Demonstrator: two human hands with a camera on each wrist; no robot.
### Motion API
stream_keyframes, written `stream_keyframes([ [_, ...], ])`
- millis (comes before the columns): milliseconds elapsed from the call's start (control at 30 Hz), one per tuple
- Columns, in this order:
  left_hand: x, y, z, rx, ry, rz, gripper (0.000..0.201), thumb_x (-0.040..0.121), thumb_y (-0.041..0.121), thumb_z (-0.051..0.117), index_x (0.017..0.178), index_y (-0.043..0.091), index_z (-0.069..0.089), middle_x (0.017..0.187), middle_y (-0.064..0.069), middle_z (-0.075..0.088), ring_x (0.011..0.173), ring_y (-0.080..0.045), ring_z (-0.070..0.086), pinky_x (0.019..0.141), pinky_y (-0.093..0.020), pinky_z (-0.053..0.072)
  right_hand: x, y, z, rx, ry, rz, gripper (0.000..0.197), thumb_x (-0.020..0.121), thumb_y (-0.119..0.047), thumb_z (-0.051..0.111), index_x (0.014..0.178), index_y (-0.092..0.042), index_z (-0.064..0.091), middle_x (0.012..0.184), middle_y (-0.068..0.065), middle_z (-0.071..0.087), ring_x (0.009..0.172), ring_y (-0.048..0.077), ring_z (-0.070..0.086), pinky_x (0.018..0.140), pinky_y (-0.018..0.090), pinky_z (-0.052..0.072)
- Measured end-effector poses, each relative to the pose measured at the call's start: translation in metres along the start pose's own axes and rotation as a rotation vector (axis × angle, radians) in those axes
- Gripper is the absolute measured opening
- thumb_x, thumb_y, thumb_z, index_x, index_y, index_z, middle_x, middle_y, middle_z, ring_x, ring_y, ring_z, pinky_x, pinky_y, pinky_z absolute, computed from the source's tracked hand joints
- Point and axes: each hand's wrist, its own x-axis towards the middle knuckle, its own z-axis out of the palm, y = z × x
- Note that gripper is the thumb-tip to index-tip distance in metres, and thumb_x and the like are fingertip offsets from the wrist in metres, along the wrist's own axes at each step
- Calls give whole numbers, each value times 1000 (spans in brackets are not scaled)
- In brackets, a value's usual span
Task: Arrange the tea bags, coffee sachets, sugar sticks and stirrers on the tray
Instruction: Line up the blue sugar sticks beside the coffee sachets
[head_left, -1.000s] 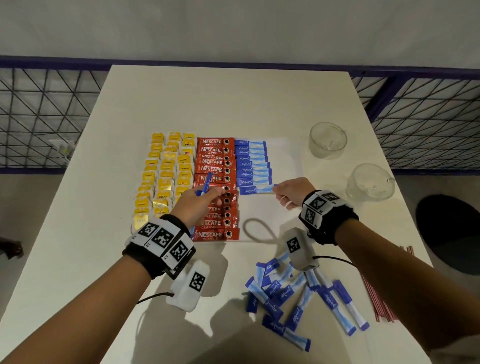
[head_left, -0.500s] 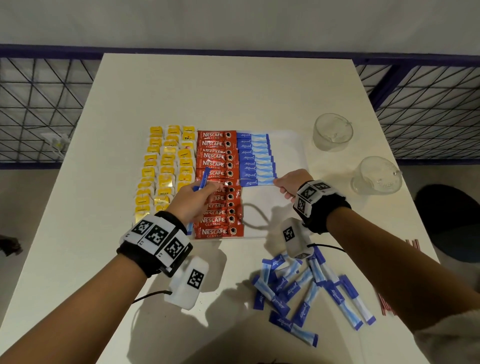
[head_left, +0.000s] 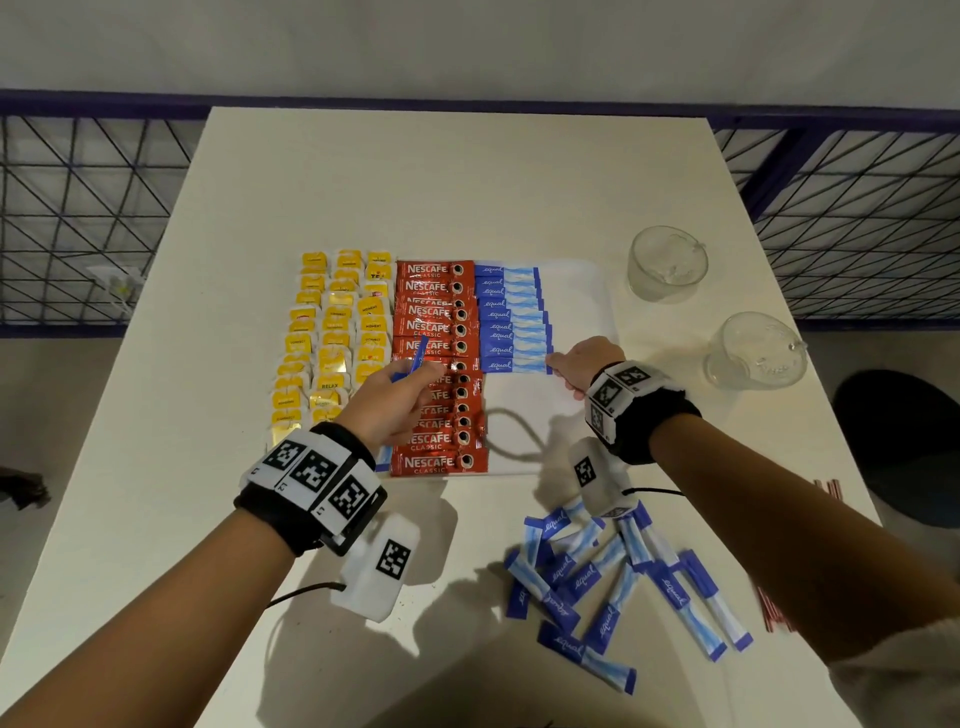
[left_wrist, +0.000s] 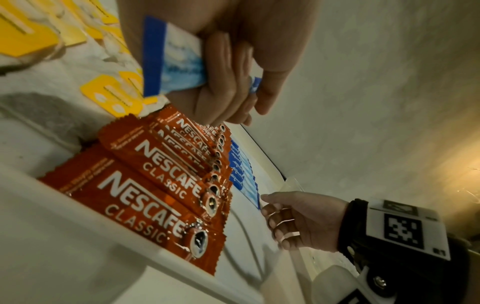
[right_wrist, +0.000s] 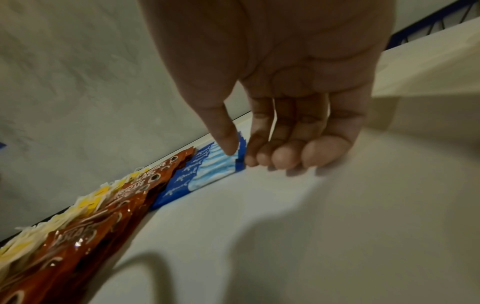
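My loosely curled right hand is nudging the sugar stick it just carried over into the row on the tray, while my left hand is pinching the next stick.

A white tray lies mid-table. Taking the tray's centre as the clock's centre, tea bags fill the 9 o'clock side, coffee sachets run down the middle from 12 to 6, and a row of sugar sticks sits toward 1 o'clock. The left hand is above the sachets, pinching a tilted blue stick. The right hand, at 3 o'clock, touches the right end of the row's nearest stick. Off the tray, a loose pile of sticks lies at 5 o'clock, red stirrers at 4, and two glass cups at 2.
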Motion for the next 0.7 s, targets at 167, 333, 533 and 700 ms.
stream_keyframes([
  [167,-10,6,4,-17,-111,-6,17,98,28,42,99,20,57,60,4,42,37,-4,26,33,-13,18,-17,-10,-5,-42,16,-137,31,91,-39,47,80,-9,51,88,7,55,73,23,51,75,31,45],
  [333,-19,11,12,124,-230,41,23,100,28,38,95,22,60,59,5,42,35,-2,26,31,-13,20,-64,-30,-12,327,-337,-410,29,87,-36,59,112,-23,54,88,-2,61,72,14,59,71,29,50],
  [533,-30,12,16,316,-250,120,40,97,37,41,65,13,44,41,8,34,31,-4,26,33,-14,23,-80,-34,-11,351,-354,-570,3,86,-21,63,83,-21,62,77,-3,61,61,6,59,56,16,48],
  [700,-40,12,12,283,-219,191,19,96,29,47,84,18,57,42,13,50,31,-3,28,34,-13,23,-80,-29,-21,420,-318,-465,18,86,-19,63,70,-15,59,65,-1,60,54,8,52,57,18,45],
])
